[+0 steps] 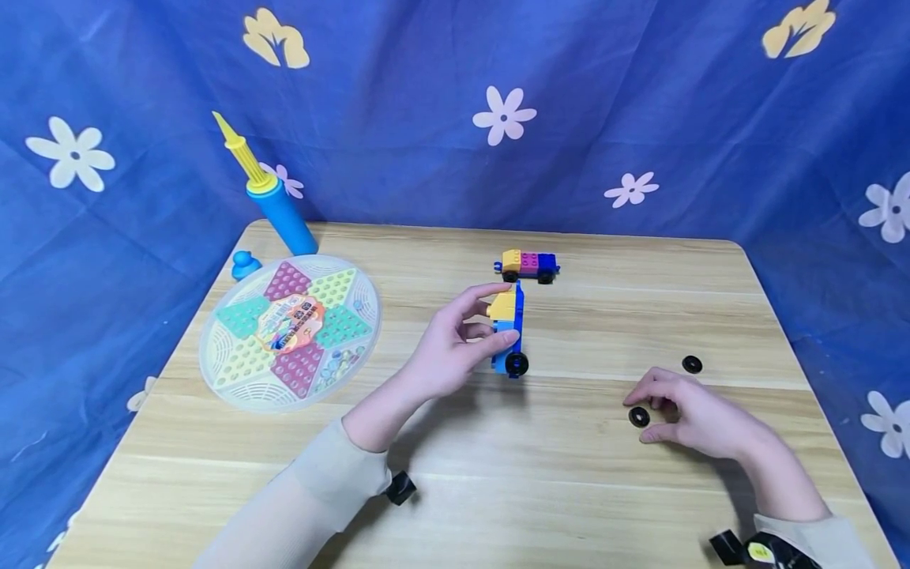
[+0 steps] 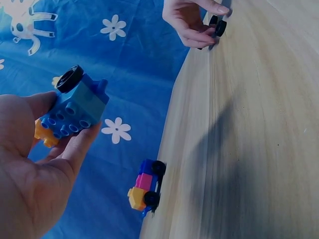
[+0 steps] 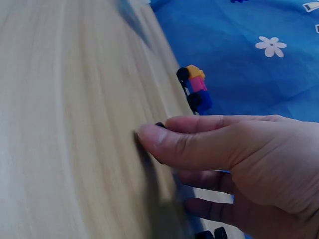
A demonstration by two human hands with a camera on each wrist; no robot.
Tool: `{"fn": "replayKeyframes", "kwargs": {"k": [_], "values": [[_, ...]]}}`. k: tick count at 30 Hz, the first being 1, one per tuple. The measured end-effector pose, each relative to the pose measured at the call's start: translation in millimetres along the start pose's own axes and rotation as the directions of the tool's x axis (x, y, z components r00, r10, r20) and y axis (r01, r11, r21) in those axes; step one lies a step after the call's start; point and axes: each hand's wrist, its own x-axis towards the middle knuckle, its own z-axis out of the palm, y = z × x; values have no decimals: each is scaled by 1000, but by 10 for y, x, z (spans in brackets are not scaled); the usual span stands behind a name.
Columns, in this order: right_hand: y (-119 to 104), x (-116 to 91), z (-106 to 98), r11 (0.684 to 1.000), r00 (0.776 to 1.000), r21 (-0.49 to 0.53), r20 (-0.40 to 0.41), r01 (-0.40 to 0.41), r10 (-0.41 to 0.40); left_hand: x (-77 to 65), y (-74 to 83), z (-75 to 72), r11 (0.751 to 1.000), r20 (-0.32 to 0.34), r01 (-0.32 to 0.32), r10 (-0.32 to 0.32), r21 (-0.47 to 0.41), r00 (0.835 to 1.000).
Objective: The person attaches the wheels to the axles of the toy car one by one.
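Note:
My left hand [image 1: 455, 348] grips a toy block car [image 1: 503, 336] above the table, standing on end. The car has yellow and light-blue blocks on a dark-blue base, with a black wheel [image 2: 70, 78] near its lower end. Off to the right, my right hand [image 1: 700, 415] pinches a loose black wheel [image 1: 639, 416] between thumb and forefinger, low over the wood. The thumb covers most of that wheel in the right wrist view. Just beyond this hand lies another black wheel [image 1: 692, 364].
A finished-looking block car [image 1: 529, 265] in yellow, magenta and blue stands near the back edge of the table [image 1: 569, 490]. To the left are a round star-patterned game board [image 1: 235, 391], a blue-and-yellow hand pump [image 1: 280, 213] and a small blue piece [image 1: 245, 265].

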Motion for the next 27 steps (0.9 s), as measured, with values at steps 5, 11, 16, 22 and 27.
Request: {"fn": "replayKeyframes", "kwargs": {"k": [5, 11, 16, 22, 27], "values": [[-8, 42, 28, 1000, 1000, 1, -4, 12, -12, -6, 39, 6, 1000, 6, 7, -7, 11, 1000], [-136, 157, -28, 999, 992, 16, -125, 37, -35, -3, 58, 28, 999, 6, 15, -15, 29, 1000], [-413, 303, -126, 990, 954, -14, -268, 139, -137, 8, 61, 50, 999, 7, 8, -9, 35, 1000], [-803, 501, -221, 964, 892, -8, -378, 265, -249, 23, 78, 94, 1000, 17, -5, 5, 20, 1000], [-1032, 650, -271, 936, 834, 1, -454, 353, -314, 37, 96, 134, 1000, 30, -15, 15, 21, 999]]}}
